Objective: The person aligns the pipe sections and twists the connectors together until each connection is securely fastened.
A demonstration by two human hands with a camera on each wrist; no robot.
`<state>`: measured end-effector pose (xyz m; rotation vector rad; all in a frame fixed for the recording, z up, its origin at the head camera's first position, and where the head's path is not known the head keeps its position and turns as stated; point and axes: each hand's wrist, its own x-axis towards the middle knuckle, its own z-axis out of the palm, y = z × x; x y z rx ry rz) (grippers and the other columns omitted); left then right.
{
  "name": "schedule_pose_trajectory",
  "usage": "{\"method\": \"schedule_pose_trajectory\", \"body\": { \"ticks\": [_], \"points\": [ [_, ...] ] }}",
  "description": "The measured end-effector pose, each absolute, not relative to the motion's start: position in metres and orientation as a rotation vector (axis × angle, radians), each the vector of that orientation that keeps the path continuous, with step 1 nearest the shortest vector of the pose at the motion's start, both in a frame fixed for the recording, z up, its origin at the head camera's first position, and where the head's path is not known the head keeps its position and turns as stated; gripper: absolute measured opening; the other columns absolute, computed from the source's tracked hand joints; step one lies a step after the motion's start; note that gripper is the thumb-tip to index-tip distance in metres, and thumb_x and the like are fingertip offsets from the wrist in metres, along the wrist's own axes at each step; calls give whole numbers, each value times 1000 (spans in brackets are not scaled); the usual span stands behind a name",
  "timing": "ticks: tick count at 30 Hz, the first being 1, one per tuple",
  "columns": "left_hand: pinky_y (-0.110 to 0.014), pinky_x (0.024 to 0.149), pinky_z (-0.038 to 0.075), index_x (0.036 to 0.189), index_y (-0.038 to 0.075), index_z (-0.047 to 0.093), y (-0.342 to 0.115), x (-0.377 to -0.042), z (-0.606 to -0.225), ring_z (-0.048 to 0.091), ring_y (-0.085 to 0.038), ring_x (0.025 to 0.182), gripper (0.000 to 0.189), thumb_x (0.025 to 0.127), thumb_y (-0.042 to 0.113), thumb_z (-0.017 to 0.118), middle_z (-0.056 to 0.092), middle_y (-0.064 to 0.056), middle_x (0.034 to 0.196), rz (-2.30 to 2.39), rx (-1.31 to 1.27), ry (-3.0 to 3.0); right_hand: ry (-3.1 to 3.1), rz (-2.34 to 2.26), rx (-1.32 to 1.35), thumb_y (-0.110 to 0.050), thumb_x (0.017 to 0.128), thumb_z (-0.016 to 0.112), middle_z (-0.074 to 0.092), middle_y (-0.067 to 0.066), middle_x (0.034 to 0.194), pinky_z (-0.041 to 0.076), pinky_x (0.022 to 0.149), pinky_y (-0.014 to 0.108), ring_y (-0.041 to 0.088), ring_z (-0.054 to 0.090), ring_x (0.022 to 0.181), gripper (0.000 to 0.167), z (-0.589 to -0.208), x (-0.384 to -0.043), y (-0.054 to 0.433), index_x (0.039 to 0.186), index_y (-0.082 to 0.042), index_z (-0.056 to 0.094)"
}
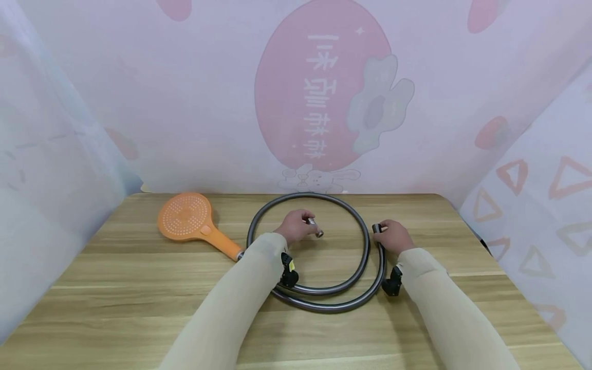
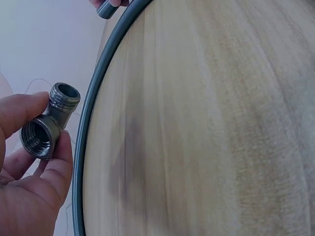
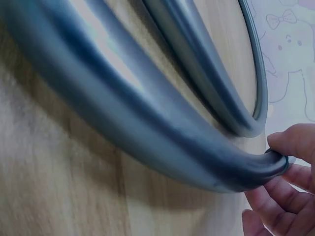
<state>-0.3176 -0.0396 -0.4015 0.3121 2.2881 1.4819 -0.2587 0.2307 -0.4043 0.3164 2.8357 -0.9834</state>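
Note:
My left hand (image 1: 294,226) pinches a small metal threaded pipe fitting (image 2: 59,105) between thumb and fingers, inside the loop of the hose. In the left wrist view, one threaded outlet points up and a wider, inside-threaded opening faces the camera. My right hand (image 1: 395,237) grips the end of a dark grey shower hose (image 1: 382,262) just below its metal connector (image 1: 376,227), at the right of the coil. The hose's other end runs to an orange shower head (image 1: 185,216) lying at the left, face up. My left sleeve covers part of the hose near that joint.
The hose coils in a large loop on the wood-grain table (image 1: 115,308), its far arc close to the back edge. Behind the table hangs a pale printed cloth (image 1: 208,103), and similar cloth stands at both sides.

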Motion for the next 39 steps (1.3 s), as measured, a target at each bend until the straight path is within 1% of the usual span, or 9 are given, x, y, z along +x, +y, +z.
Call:
{"method": "schedule_pose_trajectory", "body": {
  "ticks": [4,9,15,21,29,32,36,39],
  "points": [
    [-31,79,48,132,-2,52,-39,-316,-399,56,-23,99,48,87,9,68,57,-14,117,1508,310,2278,2849,-1035,288,-13,91,58,58,30,120,53,78,41,35,61,100,48,-402,-257,230,132,10,46],
    [-34,86,47,130,-1,53,-38,-313,-395,56,-25,103,48,85,6,69,57,-14,117,1575,332,2257,2863,-1065,274,-13,93,58,58,30,119,53,76,38,35,61,99,49,-397,-255,227,134,11,44],
    [-35,88,47,128,1,54,-37,-310,-390,55,-26,106,46,85,2,69,57,-13,117,1659,330,2218,2885,-1038,275,-14,94,59,56,30,122,52,81,40,36,60,104,49,-391,-252,223,134,11,45],
    [-35,87,48,128,0,53,-38,-308,-391,55,-27,108,44,86,0,67,56,-15,120,1696,324,2214,2893,-1050,276,-13,94,58,56,31,122,52,84,41,37,58,107,50,-388,-250,219,135,12,44],
    [-37,89,49,128,-1,53,-38,-308,-391,55,-29,111,43,87,0,66,53,-17,124,1724,330,2243,2887,-1127,291,-12,94,59,55,31,120,53,80,41,37,59,102,51,-385,-248,217,136,11,41],
    [-39,90,49,128,-2,52,-39,-307,-390,54,-29,111,41,88,-1,65,51,-17,126,1749,330,2233,2886,-1163,298,-13,93,60,55,30,119,53,78,40,36,60,99,52,-387,-249,219,136,10,42],
    [-44,94,47,129,0,52,-40,-305,-387,54,-29,111,41,90,1,64,51,-17,127,1774,314,2216,2892,-1192,300,-14,93,61,55,29,116,53,76,39,34,60,96,52,-389,-248,220,135,10,42],
    [-43,94,47,129,1,52,-40,-304,-385,54,-29,111,41,90,2,64,52,-16,126,1787,300,2221,2889,-1213,297,-14,93,61,54,28,116,52,75,38,34,59,95,52,-389,-248,219,135,11,42]
  ]
}}
